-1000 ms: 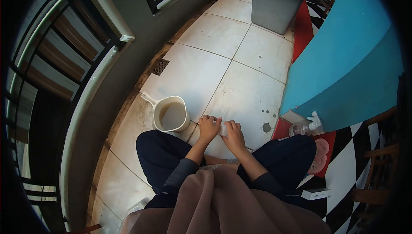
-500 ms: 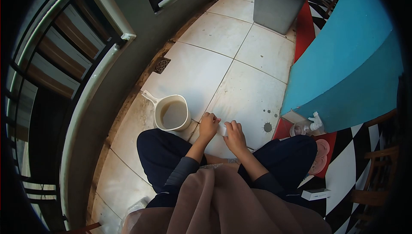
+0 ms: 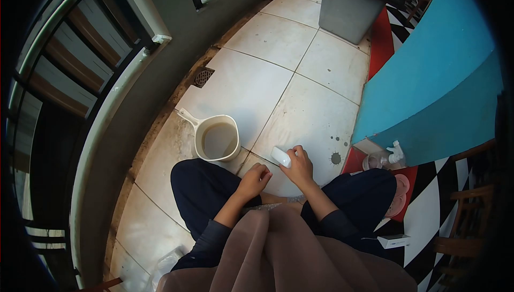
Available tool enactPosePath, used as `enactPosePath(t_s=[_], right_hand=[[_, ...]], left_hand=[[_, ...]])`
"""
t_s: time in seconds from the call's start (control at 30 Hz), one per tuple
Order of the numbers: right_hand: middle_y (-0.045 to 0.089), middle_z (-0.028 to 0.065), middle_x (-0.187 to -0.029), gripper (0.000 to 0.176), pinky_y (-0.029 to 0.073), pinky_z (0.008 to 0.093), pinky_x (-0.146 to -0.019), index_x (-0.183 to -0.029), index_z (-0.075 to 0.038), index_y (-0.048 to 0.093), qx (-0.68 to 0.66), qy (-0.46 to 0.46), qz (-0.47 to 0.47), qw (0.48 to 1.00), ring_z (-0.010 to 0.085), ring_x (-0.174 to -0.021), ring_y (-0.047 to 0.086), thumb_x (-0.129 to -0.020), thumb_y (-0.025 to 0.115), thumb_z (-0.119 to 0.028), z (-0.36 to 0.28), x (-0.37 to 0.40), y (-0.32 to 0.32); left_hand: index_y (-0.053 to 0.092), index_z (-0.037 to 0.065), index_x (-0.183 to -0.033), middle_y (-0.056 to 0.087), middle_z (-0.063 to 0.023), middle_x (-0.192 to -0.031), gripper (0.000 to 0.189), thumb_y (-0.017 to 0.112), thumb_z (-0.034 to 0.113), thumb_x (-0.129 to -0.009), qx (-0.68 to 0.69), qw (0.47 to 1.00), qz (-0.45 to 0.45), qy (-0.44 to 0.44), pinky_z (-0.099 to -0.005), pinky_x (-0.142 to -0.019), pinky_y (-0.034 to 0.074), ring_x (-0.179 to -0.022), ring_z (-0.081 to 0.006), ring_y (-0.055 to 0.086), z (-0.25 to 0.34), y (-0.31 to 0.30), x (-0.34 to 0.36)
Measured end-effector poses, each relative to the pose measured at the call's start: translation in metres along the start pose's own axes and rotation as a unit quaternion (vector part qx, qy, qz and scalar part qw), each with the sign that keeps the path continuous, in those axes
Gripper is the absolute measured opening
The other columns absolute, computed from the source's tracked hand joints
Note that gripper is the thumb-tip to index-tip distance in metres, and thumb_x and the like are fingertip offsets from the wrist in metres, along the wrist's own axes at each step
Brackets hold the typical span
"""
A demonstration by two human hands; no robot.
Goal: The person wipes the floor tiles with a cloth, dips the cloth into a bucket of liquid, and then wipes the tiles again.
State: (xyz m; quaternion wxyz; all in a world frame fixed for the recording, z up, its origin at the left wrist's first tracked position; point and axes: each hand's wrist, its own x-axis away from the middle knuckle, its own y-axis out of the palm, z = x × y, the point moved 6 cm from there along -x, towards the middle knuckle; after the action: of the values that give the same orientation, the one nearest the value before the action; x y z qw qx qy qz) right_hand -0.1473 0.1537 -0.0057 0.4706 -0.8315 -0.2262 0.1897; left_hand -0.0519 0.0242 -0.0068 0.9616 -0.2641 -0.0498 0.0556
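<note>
My right hand [image 3: 299,166] grips a small white object [image 3: 280,156] with rounded corners, held above the tiled floor. To its left, my left hand [image 3: 254,180] is apart from that object, its fingers curled together over my lap; whether anything small is inside them cannot be made out. A cream dipper [image 3: 237,144] with cloudy liquid in it stands on the tiles beyond my left knee, its handle pointing to the upper left.
A grey bin [image 3: 348,10] with a black bag is at the top. Spray bottle [image 3: 395,152], pink slippers [image 3: 398,195] and small white box [image 3: 394,241] lie right. Floor drain [image 3: 203,77], railing [image 3: 80,40] and plastic bag [image 3: 167,262] are left.
My hands have moved apart. The left one has come off the white object and drawn back toward my lap, while the right one keeps hold of it, now more exposed.
</note>
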Motion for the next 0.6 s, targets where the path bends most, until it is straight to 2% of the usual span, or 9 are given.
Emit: enactPosePath(t_s=[0.1, 0.2, 0.33, 0.4, 0.6], right_hand=[[0.052, 0.0096, -0.098, 0.041, 0.049, 0.0408, -0.074, -0.095, -0.004, 0.054, 0.051, -0.038, 0.032, 0.997, 0.0284, -0.091, 0.053, -0.062, 0.073, -0.019, -0.005, 0.000, -0.003], [0.055, 0.0106, -0.095, 0.039, 0.050, 0.0394, -0.074, -0.091, -0.004, 0.052, 0.055, -0.010, -0.001, 0.998, 0.0289, -0.091, 0.053, -0.061, 0.074, -0.017, -0.008, -0.003, 0.006], [0.055, 0.0117, -0.094, 0.039, 0.049, 0.0416, -0.073, -0.091, -0.004, 0.051, 0.052, 0.002, 0.008, 0.999, 0.0314, -0.091, 0.052, -0.062, 0.075, -0.014, -0.017, -0.016, 0.012], [0.055, 0.0121, -0.095, 0.039, 0.049, 0.0419, -0.074, -0.092, -0.003, 0.051, 0.043, 0.022, 0.005, 0.999, 0.0317, -0.092, 0.052, -0.063, 0.075, -0.013, -0.019, -0.023, 0.014], [0.056, 0.0127, -0.097, 0.038, 0.049, 0.0425, -0.075, -0.093, -0.003, 0.050, 0.042, 0.024, 0.049, 0.998, 0.0324, -0.093, 0.053, -0.065, 0.074, -0.014, -0.021, -0.061, 0.027]], left_hand=[[0.059, -0.001, -0.084, 0.057, -0.0146, -0.082, 0.017, 0.061, 0.017, -0.084, 0.005, 0.999, -0.042, -0.005, -0.0357, -0.066, 0.045, -0.072, -0.0277, 0.057, -0.013, 0.006, 0.002], [0.059, -0.001, -0.083, 0.057, -0.0170, -0.080, 0.019, 0.060, 0.019, -0.084, -0.013, 0.999, -0.051, -0.003, -0.0375, -0.066, 0.044, -0.072, -0.0303, 0.057, -0.014, 0.009, -0.002], [0.060, -0.001, -0.082, 0.057, -0.0189, -0.078, 0.021, 0.059, 0.020, -0.084, -0.015, 0.998, -0.059, 0.004, -0.0394, -0.066, 0.044, -0.072, -0.0330, 0.056, -0.014, 0.019, -0.011], [0.060, 0.001, -0.083, 0.058, -0.0183, -0.082, 0.023, 0.057, 0.023, -0.085, -0.021, 0.997, -0.072, -0.006, -0.0413, -0.070, 0.045, -0.078, -0.0346, 0.057, -0.017, 0.022, -0.012], [0.061, 0.001, -0.083, 0.059, -0.0182, -0.084, 0.024, 0.056, 0.024, -0.086, -0.023, 0.996, -0.087, -0.027, -0.0422, -0.071, 0.045, -0.080, -0.0358, 0.058, -0.021, 0.024, -0.011]])
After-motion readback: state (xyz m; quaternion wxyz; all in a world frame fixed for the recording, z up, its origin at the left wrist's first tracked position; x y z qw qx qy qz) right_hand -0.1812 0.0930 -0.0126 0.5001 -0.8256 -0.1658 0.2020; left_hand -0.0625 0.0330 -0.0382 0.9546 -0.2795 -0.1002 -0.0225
